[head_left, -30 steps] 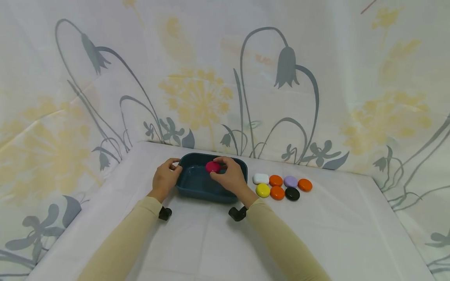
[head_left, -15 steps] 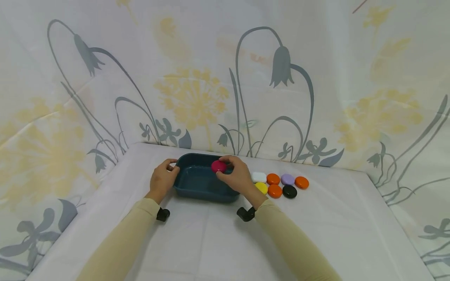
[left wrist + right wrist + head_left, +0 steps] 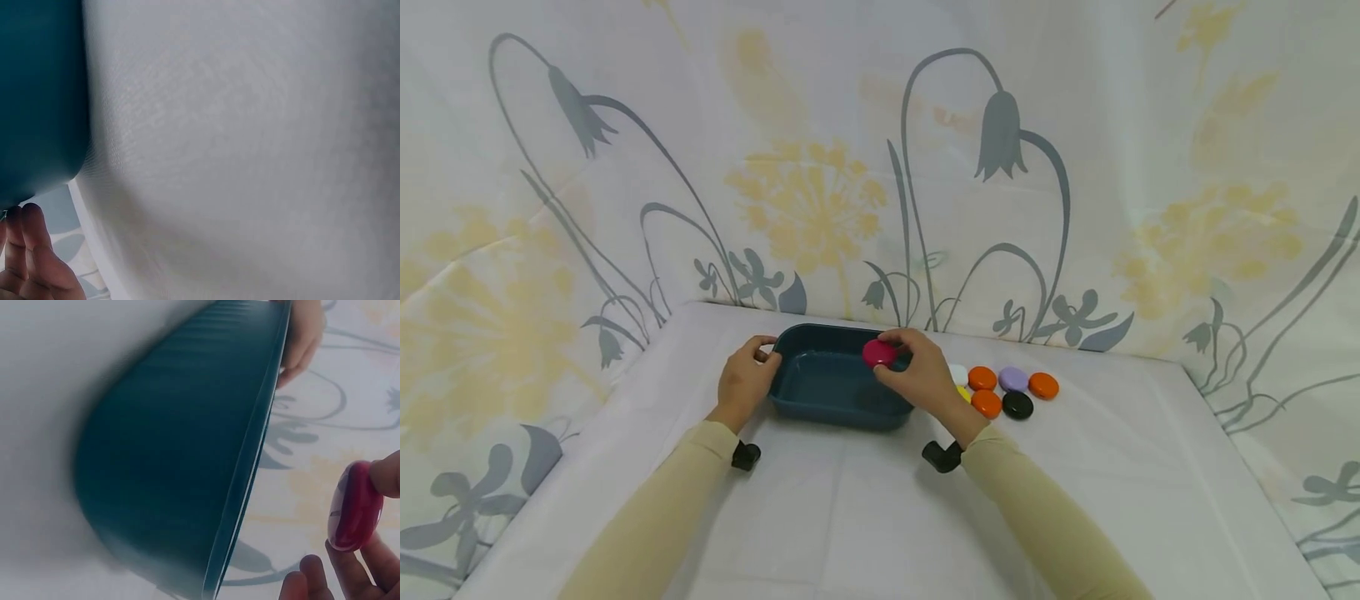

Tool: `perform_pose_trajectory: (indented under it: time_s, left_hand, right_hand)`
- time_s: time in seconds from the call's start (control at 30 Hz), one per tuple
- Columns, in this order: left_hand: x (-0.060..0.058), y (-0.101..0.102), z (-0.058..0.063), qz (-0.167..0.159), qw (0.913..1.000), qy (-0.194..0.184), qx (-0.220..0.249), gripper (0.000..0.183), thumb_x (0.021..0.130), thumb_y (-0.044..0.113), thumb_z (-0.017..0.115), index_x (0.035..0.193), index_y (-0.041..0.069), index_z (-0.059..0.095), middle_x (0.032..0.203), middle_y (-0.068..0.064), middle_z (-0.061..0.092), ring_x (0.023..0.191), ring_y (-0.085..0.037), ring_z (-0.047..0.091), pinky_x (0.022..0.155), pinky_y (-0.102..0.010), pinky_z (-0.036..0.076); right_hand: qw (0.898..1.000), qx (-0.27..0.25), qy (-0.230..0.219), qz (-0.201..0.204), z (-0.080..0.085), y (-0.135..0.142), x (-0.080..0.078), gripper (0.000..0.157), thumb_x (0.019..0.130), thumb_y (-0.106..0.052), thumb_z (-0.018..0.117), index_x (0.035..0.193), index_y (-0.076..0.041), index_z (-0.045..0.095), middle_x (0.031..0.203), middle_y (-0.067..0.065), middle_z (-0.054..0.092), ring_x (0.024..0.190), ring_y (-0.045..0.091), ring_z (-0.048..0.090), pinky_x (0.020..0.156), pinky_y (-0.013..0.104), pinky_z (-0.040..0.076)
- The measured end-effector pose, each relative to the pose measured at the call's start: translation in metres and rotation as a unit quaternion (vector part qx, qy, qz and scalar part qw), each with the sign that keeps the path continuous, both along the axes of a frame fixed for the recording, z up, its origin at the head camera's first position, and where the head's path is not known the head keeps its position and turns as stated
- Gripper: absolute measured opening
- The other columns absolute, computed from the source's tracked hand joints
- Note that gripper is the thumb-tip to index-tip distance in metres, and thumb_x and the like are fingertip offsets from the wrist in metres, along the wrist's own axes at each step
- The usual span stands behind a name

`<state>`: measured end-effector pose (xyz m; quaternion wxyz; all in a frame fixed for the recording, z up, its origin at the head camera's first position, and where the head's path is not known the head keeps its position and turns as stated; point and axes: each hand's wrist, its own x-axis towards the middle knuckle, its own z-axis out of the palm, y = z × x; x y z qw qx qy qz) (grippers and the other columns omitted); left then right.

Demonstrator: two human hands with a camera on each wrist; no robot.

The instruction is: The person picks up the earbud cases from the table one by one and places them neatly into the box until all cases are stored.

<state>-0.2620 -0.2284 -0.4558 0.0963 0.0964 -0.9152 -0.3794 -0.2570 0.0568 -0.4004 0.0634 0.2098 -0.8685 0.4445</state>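
My right hand (image 3: pixel 917 371) pinches a glossy crimson round disc (image 3: pixel 879 353) above the right part of a dark teal rectangular dish (image 3: pixel 838 417). In the right wrist view the disc (image 3: pixel 356 506) sits between thumb and fingertips, its rounded edge turned to the camera and one face pale. The disc is apart from the dish. At the dish's left end, my left hand (image 3: pixel 747 379) holds the rim with thumb and fingers. The left wrist view shows its fingertips (image 3: pixel 32 219) against the outer wall of the dish.
Right of the dish lie several glossy pieces: orange (image 3: pixel 982 378), lilac (image 3: pixel 1013 379), black (image 3: pixel 1018 405), and white and yellow ones partly hidden by my right hand. A white cloth (image 3: pixel 850 517) covers the table. Flower-patterned fabric (image 3: pixel 820 167) hangs behind.
My right hand has moved right across the dish with the crimson disc, now covering part of the white and yellow pieces. The left hand stays at the dish's left end.
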Motion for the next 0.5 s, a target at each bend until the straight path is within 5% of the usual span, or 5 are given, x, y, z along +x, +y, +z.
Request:
perform_pose_trajectory:
  time_s: [0.5]
  left_hand:
    - [-0.001, 0.000, 0.001, 0.004, 0.9999, -0.011, -0.001, 0.040, 0.094, 0.033, 0.048, 0.132, 0.021, 0.055, 0.104, -0.008, 0.062, 0.083, -0.024, 0.055, 0.065, -0.029, 0.042]
  right_hand:
    - [0.999, 0.008, 0.036, -0.011, 0.001, 0.035, -0.001, 0.041, 0.080, -0.015, 0.074, 0.119, -0.010, 0.062, 0.119, 0.007, 0.063, 0.099, 0.024, 0.058, 0.074, 0.031, 0.048]
